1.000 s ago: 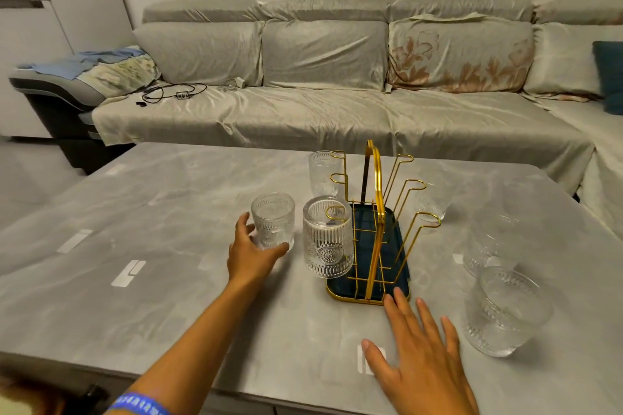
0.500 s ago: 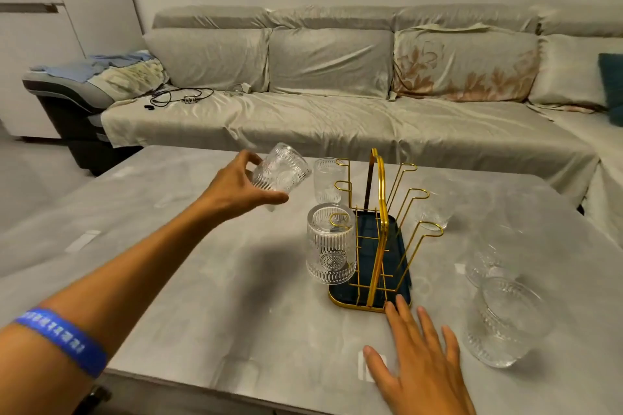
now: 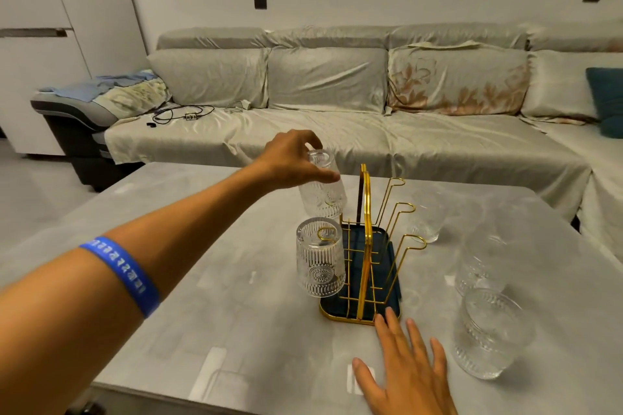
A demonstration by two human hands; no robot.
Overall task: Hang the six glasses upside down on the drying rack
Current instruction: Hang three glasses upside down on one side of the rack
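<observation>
Fingers (image 3: 323,176) of the left hand (image 3: 286,158) are clamping an inverted glass (image 3: 322,189) over a rear peg of the drying rack (image 3: 365,246). Below them, one glass (image 3: 320,258) is already hanging. Right hand (image 3: 404,371) is lying flat, fingers spread, on the surface (image 3: 219,280). Remaining glasses (image 3: 488,330) are standing beyond it (exact count unclear: clear glass overlapping).

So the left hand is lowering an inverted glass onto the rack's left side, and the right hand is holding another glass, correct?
Not quite. In the head view the right hand holds nothing; it lies flat on the table by the rack. The left hand does hold an inverted glass over the rack's left side.
</observation>
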